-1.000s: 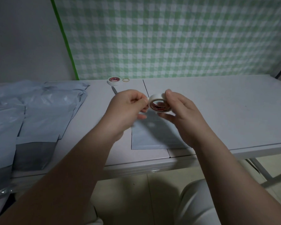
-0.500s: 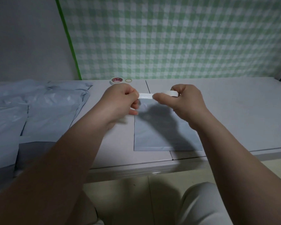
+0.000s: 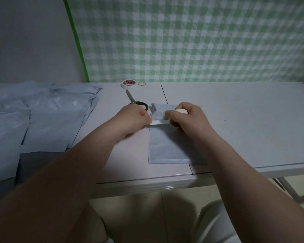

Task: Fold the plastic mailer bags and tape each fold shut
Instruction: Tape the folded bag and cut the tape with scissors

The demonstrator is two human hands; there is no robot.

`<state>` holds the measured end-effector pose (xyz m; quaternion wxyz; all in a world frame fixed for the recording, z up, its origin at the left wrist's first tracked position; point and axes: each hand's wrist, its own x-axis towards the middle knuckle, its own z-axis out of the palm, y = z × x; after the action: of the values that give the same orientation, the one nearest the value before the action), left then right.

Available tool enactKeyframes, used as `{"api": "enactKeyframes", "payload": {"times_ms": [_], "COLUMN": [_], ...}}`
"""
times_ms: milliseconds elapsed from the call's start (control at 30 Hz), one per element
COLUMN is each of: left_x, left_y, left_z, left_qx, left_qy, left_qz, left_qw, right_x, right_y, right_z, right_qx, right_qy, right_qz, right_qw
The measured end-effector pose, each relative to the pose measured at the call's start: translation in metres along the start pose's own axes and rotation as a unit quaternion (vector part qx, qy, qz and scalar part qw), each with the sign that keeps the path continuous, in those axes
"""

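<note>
A folded grey-blue mailer bag (image 3: 165, 146) lies flat on the white table (image 3: 253, 123) in front of me, its top flap turned over. My right hand (image 3: 189, 120) grips a white tape roll (image 3: 181, 112) at the fold line. My left hand (image 3: 133, 118) pinches the free end of the tape strip (image 3: 159, 122), which stretches between both hands just above the fold edge.
A heap of unfolded mailer bags (image 3: 42, 116) covers the table's left side. Scissors (image 3: 135, 101) lie just behind my left hand. A second tape roll (image 3: 128, 84) and a yellow rubber band (image 3: 141, 83) sit at the back edge by the checked curtain.
I pulled a strip off the roll, then both hands dropped from mid-air down to the bag's fold. The scissors, hidden before, are now in sight.
</note>
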<state>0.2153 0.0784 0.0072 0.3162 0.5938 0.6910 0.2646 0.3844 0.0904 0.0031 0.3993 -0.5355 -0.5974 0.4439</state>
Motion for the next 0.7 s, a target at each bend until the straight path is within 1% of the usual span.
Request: {"api": "enactKeyframes", "payload": {"times_ms": [133, 267, 567, 700], "left_x": [0.006, 0.009, 0.011, 0.013], "left_y": [-0.001, -0.001, -0.005, -0.005], "left_z": [0.001, 0.001, 0.002, 0.001], "left_qx": [0.067, 0.105, 0.152, 0.149], "left_qy": [0.004, 0.003, -0.01, 0.004], "left_qz": [0.028, 0.042, 0.084, 0.099], "left_qw": [0.997, 0.994, 0.985, 0.984], "right_x": [0.004, 0.006, 0.008, 0.008], "right_y": [0.002, 0.003, 0.008, 0.009], "right_z": [0.004, 0.005, 0.006, 0.005], "right_qx": [-0.069, -0.095, -0.129, -0.111], "right_qy": [0.01, 0.006, 0.011, 0.015], "right_qz": [-0.012, -0.015, -0.025, -0.016], "right_qw": [0.998, 0.995, 0.991, 0.994]}}
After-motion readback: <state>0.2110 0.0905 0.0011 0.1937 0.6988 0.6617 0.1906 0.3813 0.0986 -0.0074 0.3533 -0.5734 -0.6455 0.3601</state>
